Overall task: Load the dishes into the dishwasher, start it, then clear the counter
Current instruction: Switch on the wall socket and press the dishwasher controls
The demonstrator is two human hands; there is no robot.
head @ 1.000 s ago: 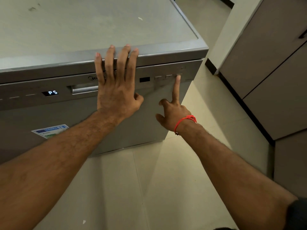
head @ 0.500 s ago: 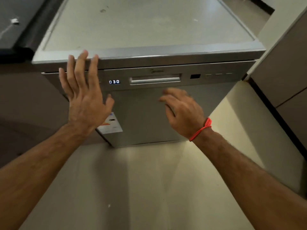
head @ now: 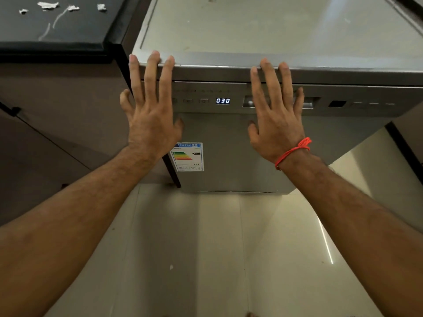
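**Both palms flat on the shut dishwasher door**

The dishwasher [head: 251,156] fills the middle of the view, its door closed, standing on the pale tiled floor [head: 206,259] just beside a dark counter [head: 57,26] at upper left. No dishes are in sight; presumably they are inside. The counter holds a few white scraps [head: 48,5], so by the look of it clearing is not yet done.

The left hand [head: 151,115] lies against the door's left edge, fingers straight and spread, tips reaching the top lip. The right hand [head: 277,120] lies flat over the handle recess [head: 309,103], fingers likewise straight, gripping nothing; a red thread [head: 293,152] circles its wrist. Placed so, both hands seem to be pressing the door firmly shut so the cycle can run.

The display [head: 223,101] reads "030". A label [head: 187,156] on the door is headed "ENERG", with coloured efficiency bars and "262" near the bottom; the finer print is illegible.
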